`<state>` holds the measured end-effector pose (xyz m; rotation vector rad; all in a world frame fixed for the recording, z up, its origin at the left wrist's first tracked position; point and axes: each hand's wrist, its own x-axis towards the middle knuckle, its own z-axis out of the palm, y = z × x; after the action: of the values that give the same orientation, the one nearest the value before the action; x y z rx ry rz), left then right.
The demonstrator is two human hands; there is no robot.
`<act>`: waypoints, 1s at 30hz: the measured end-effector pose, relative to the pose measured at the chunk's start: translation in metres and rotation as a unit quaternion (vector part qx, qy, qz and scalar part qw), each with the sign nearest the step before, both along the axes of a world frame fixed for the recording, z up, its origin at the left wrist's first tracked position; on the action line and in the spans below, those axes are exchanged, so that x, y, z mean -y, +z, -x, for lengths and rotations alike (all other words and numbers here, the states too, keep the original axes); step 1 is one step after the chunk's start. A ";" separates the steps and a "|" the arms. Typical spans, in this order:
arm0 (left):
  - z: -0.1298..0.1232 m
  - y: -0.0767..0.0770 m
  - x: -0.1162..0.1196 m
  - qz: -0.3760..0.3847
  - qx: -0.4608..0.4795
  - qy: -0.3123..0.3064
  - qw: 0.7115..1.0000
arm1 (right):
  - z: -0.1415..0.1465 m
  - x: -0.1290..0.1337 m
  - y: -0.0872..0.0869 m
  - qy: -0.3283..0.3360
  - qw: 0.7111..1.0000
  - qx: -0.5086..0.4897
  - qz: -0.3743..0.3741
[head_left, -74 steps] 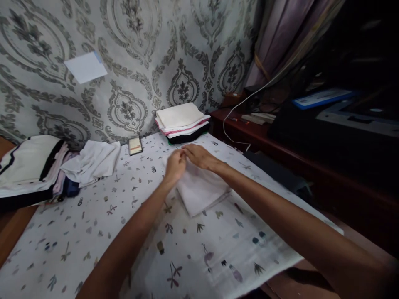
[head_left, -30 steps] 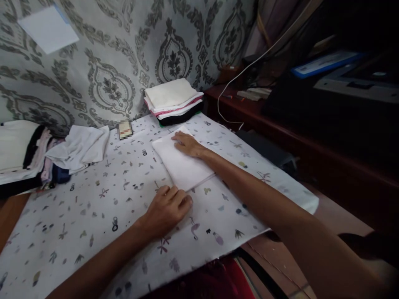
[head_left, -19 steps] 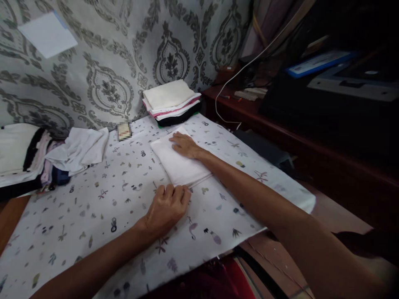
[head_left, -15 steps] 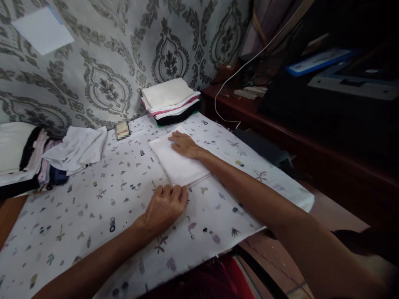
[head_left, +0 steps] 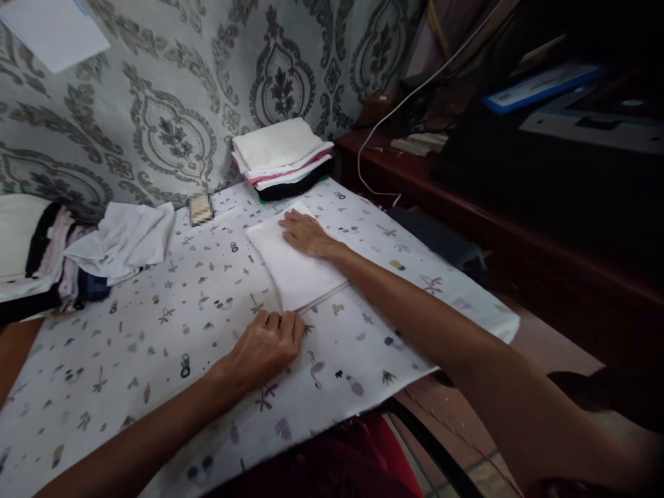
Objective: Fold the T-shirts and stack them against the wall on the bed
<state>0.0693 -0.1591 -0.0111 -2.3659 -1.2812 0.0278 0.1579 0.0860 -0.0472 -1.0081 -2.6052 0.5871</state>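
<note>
Head view: right hand (head_left: 306,234) lies flat on white cloth (head_left: 298,275), grip released; left hand (head_left: 267,347) curls at its corner, hold unclear.

Folded cloth (head_left: 295,277): plain white. Tabletop (head_left: 155,332): white, scattered muted plant motifs. Stacked garments (head_left: 283,155): cream, white, pink, black. Wall (head_left: 223,55): grey damask pattern. Cabinet (head_left: 519,270): dark red.

Right hand (head_left: 306,234) flat on folded white cloth (head_left: 306,280), fingers spread near far edge; left hand (head_left: 272,339) curled at cloth's near corner, fingertips hidden; cloth lying on white printed sheet (head_left: 202,346); beyond it, neat stack of folded clothes (head_left: 280,162), cream piece on top; off to left, crumpled white garment (head_left: 129,238) against second clothes pile (head_left: 23,249); small blurred card (head_left: 201,209) between garment and stack, near patterned wall (head_left: 173,131)
</note>
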 end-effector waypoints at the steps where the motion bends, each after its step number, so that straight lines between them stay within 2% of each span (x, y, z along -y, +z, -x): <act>1: 0.000 0.002 0.002 0.007 0.001 -0.004 1.000 | 0.000 0.000 0.000 -0.001 1.000 0.001 -0.002; 5: 0.006 0.008 0.008 0.043 0.037 0.013 0.998 | 0.001 0.001 0.001 -0.004 1.000 0.008 0.002; 7: 0.012 0.011 0.009 0.087 0.112 0.050 0.989 | 0.001 0.003 0.003 -0.003 1.000 0.004 0.002; 9: 0.020 0.015 0.007 0.144 0.240 0.122 0.952 | 0.001 0.005 0.005 -0.003 1.000 0.006 0.002; 10: 0.024 0.016 0.004 0.177 0.320 0.164 0.916 | 0.001 0.007 0.006 -0.004 1.000 0.011 0.004; 11: 0.027 0.018 0.000 0.213 0.405 0.207 0.865 | 0.001 0.008 0.007 -0.005 1.000 0.019 0.007; 12: 0.030 0.020 -0.005 0.251 0.487 0.248 0.799 | 0.001 0.008 0.009 -0.004 1.000 0.029 0.010; 14: 0.032 0.022 -0.017 0.318 0.620 0.317 0.643 | 0.000 0.008 0.015 0.003 0.999 0.050 0.014; 15: 0.031 0.023 -0.023 0.341 0.664 0.347 0.568 | 0.000 0.006 0.018 0.008 0.998 0.059 0.012; 16: 0.029 0.024 -0.029 0.356 0.693 0.370 0.506 | 0.000 0.003 0.022 0.013 0.998 0.065 0.008; 17: 0.026 0.025 -0.035 0.365 0.712 0.386 0.460 | 0.000 -0.001 0.026 0.016 0.997 0.069 0.002; 18: 0.023 0.025 -0.040 0.371 0.722 0.394 0.431 | 0.001 -0.006 0.030 0.018 0.997 0.073 -0.004; 20: 0.015 0.023 -0.049 0.386 0.728 0.393 0.408 | 0.006 -0.019 0.038 0.027 0.996 0.084 -0.008; 25: 0.007 0.019 -0.057 0.430 0.709 0.385 0.405 | 0.019 -0.049 0.056 0.052 0.989 0.131 0.034; 28: 0.027 0.024 -0.055 0.404 0.735 0.385 0.386 | 0.018 -0.059 0.066 0.055 0.986 0.137 0.077; 30: 0.050 0.030 -0.051 0.337 0.786 0.373 0.360 | 0.012 -0.058 0.070 0.057 0.983 0.127 0.120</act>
<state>0.0190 -0.1086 0.0193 -1.1715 -3.5282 -2.2991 0.1458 0.1443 0.0225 -1.0723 -2.8839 0.8691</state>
